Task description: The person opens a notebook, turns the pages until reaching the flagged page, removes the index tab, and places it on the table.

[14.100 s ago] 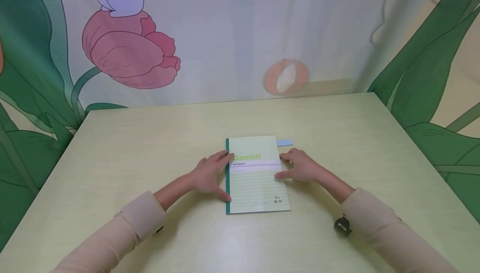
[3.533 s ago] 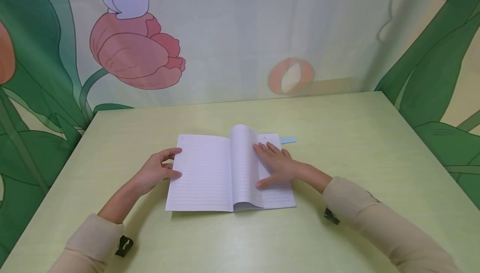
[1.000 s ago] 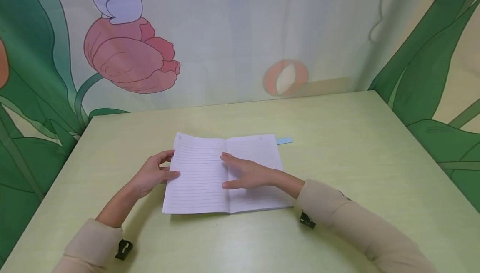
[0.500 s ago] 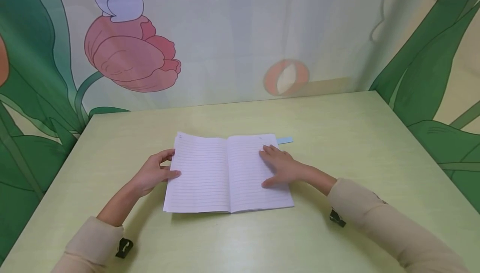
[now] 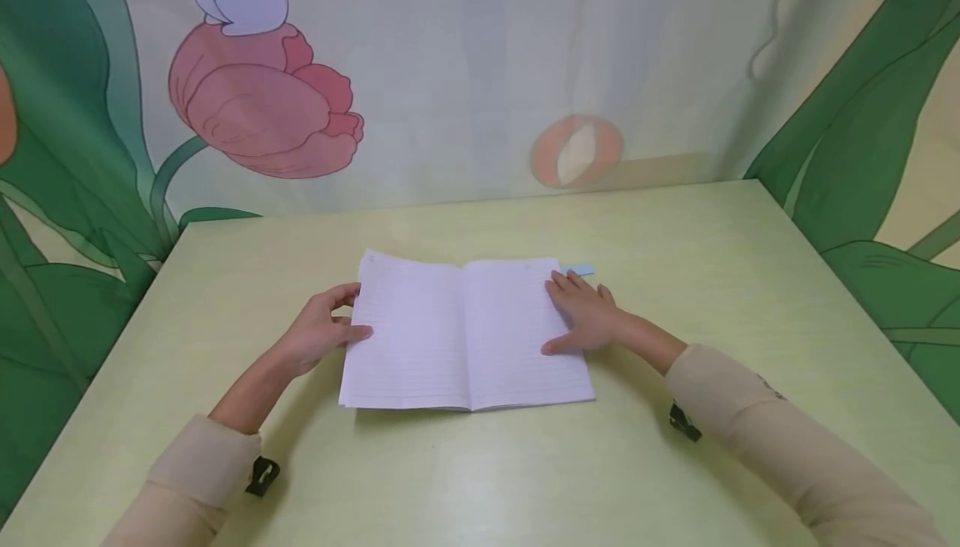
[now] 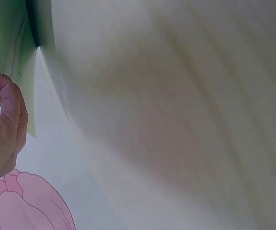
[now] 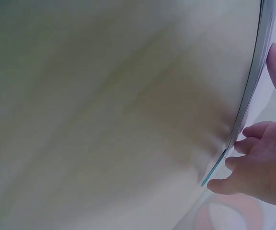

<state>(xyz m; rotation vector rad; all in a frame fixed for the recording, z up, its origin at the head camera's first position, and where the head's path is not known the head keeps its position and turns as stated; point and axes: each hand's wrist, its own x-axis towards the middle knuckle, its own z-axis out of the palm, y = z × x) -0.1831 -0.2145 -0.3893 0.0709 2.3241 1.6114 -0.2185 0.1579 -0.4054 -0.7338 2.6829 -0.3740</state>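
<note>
A lined notebook [image 5: 412, 338] lies spread at its middle on the table, the left half lifted a little. With thumb on the page and fingers behind, my left hand [image 5: 318, 333] pinches the left half's outer edge. The left wrist view shows the raised green cover [image 6: 8, 38] from outside. My right hand [image 5: 588, 313] rests on the right page near its outer edge, fingers spread. From the right wrist, the page stack [image 7: 250, 91] is seen edge-on beside that hand. A pale blue tab [image 5: 581, 270] sticks out past the right page's upper edge, partly behind the fingers.
The light wood table [image 5: 465, 480] extends around the notebook on all sides. Behind it hangs a printed curtain [image 5: 435, 97] with a tulip and large leaves. Small black clips [image 5: 262, 476] sit at both sleeve cuffs.
The notebook was closed at first and now lies spread. The turned leaf has come down on the left. My right hand has moved from the gutter to the right page's outer edge.
</note>
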